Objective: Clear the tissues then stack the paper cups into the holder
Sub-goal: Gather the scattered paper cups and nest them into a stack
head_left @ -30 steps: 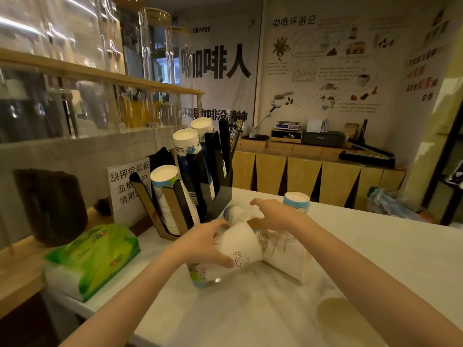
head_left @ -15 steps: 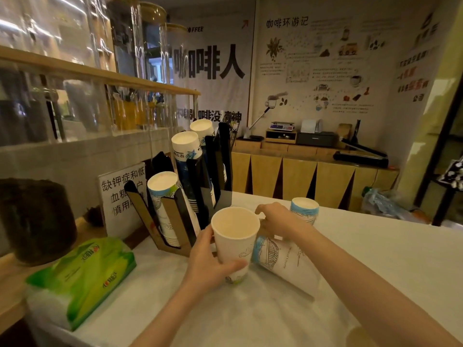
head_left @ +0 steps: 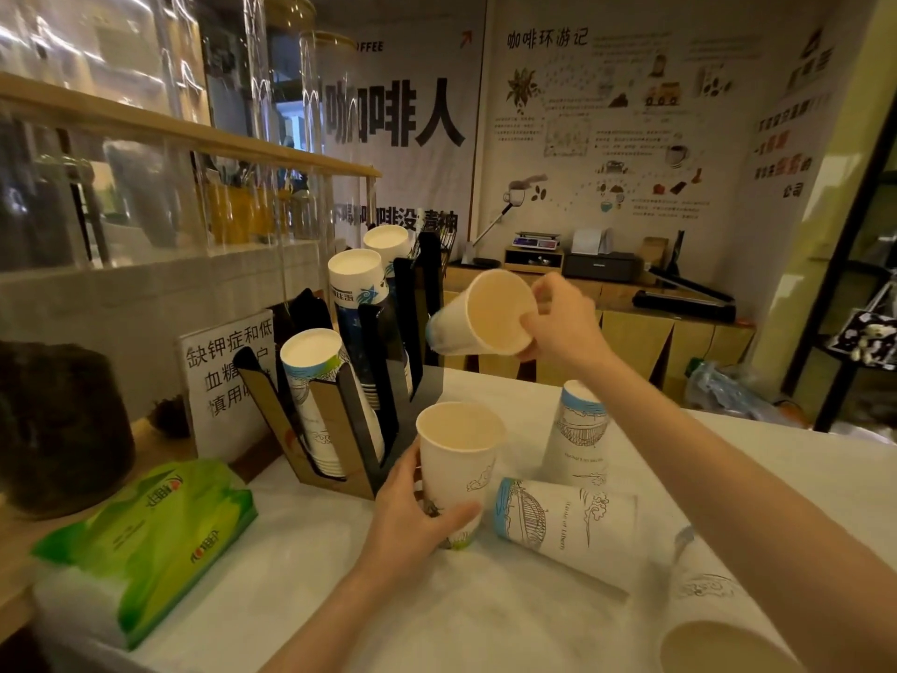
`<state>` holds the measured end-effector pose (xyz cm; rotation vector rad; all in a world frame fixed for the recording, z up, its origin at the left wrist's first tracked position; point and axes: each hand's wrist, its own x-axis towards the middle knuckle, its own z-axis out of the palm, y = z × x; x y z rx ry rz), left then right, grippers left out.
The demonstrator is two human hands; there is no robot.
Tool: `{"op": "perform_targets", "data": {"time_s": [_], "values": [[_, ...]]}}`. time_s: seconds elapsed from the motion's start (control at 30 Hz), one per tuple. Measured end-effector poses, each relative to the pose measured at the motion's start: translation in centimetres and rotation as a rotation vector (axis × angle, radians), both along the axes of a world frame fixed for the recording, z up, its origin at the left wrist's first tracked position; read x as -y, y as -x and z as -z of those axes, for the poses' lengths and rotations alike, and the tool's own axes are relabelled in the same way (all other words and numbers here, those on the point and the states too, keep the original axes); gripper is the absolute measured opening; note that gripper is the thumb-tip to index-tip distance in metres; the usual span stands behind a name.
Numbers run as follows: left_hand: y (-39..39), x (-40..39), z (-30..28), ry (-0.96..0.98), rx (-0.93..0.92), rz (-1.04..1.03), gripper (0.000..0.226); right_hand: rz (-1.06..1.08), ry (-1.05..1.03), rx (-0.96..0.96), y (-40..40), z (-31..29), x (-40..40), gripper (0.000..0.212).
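My left hand [head_left: 412, 517] grips an upright white paper cup [head_left: 458, 459] standing on the white counter [head_left: 388, 604]. My right hand [head_left: 563, 323] holds a second paper cup [head_left: 480, 315] in the air, tilted with its mouth toward me, just right of the black and brown cup holder [head_left: 354, 420]. The holder has three slanted slots with stacked cups [head_left: 315, 376] in them. One cup [head_left: 563, 522] lies on its side, another [head_left: 580, 434] stands upside down, and one more [head_left: 718, 619] lies at the lower right.
A green tissue pack [head_left: 150, 536] lies at the counter's left end. A white sign [head_left: 228, 376] stands behind the holder and a dark jar [head_left: 58, 425] sits on the wooden ledge. Glass containers fill the shelf above. The counter's far edge runs behind the cups.
My right hand has lifted a cup off the counter and raised it beside the holder. My left hand has stood its cup upright and kept hold of it.
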<state>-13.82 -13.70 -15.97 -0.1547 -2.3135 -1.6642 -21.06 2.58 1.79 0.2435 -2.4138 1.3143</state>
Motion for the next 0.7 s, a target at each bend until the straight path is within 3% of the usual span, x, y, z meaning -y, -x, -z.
{"op": "perform_targets", "data": {"time_s": [0.13, 0.27, 0.57, 0.7], "values": [[-0.1, 0.0, -0.1, -0.005, 0.001, 0.017, 0.091, -0.096, -0.018, 0.092, -1.7, -3.3, -0.8, 0.037], [-0.2, 0.0, -0.3, -0.022, -0.003, 0.026, 0.088, -0.187, -0.215, 0.101, -3.1, -4.2, -0.6, 0.036], [-0.4, -0.1, 0.0, -0.014, -0.003, 0.012, 0.091, -0.227, -0.604, 0.159, -3.6, 1.8, 2.4, 0.033], [-0.3, -0.1, 0.1, -0.008, 0.000, 0.010, 0.091, -0.202, -0.607, 0.156, -3.6, 3.9, 2.2, 0.028]]}}
